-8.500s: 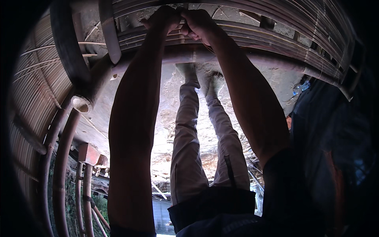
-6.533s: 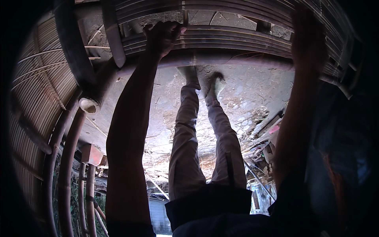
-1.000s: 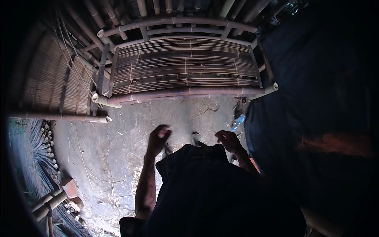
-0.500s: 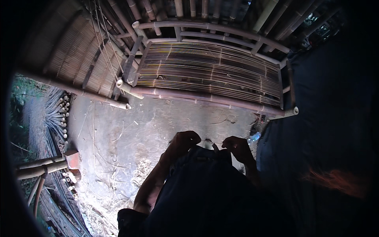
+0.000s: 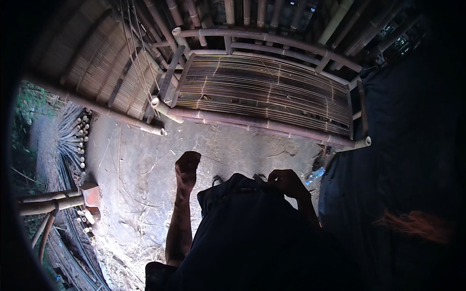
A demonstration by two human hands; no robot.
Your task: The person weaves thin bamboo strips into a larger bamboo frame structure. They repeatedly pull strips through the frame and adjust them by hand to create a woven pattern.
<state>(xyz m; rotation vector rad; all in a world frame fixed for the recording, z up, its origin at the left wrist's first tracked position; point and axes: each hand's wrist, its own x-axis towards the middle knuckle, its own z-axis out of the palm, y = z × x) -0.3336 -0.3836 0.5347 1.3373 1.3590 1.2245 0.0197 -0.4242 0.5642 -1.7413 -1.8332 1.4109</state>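
My left hand (image 5: pixel 188 163) is raised over the floor left of my body, fingers closed in a dark fist. From it a thin pale strand (image 5: pixel 219 160) runs faintly toward my right hand (image 5: pixel 287 182). The right hand is held near my waist, thumb and fingers pinched together on the strand's other end. Both hands are in deep shadow, so the fingertips are hard to make out. Below and between them is my dark clothing (image 5: pixel 238 208), with the tips of my feet just showing past its front edge.
A bamboo bench (image 5: pixel 262 94) with a slatted seat stands ahead. Left of it leans a slatted bamboo panel (image 5: pixel 92 63). Cut bamboo poles (image 5: pixel 80 136) are stacked at far left, near a reddish block (image 5: pixel 91 195). A plastic bottle (image 5: pixel 315 175) lies by dark cloth (image 5: pixel 388 160) at right.
My left hand has moved left and away from the right hand, widening the gap along the strand. The right hand has barely moved. The whole view has shifted slightly.
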